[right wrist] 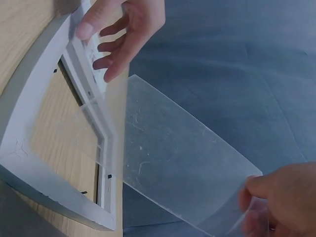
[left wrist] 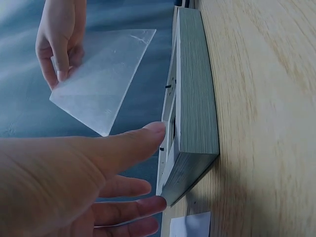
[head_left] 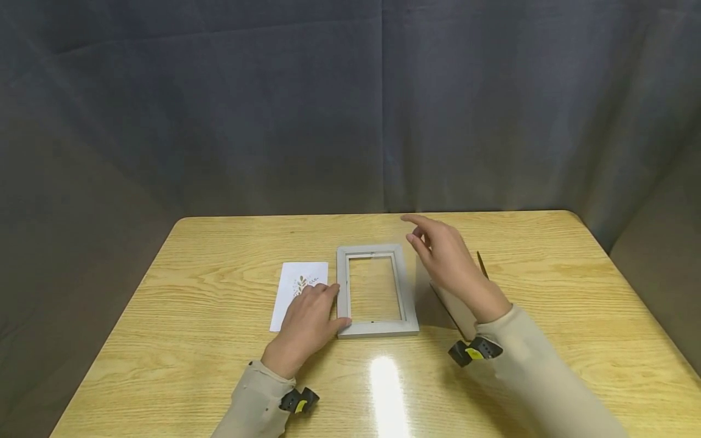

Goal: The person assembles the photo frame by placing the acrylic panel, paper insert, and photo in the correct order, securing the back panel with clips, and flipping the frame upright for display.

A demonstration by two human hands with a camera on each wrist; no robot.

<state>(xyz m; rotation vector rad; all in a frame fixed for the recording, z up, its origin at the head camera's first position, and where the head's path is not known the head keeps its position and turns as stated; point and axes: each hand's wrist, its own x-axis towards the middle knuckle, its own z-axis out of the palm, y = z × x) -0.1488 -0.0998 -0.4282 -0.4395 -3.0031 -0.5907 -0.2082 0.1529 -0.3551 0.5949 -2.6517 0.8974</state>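
The clear sheet tilts above the frame, pinched by the right hand; both wrist views show it plainly, the head view barely. The left hand, fingers apart, touches the frame's left side. Left of the frame lies a printed card; right of it, a panel.

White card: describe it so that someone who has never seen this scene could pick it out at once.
On the wooden table, find the grey frame. The white card lies flat just left of it, partly covered from the head view by the left hand. Unlike the frame, it bears a golden-brown leafy print.
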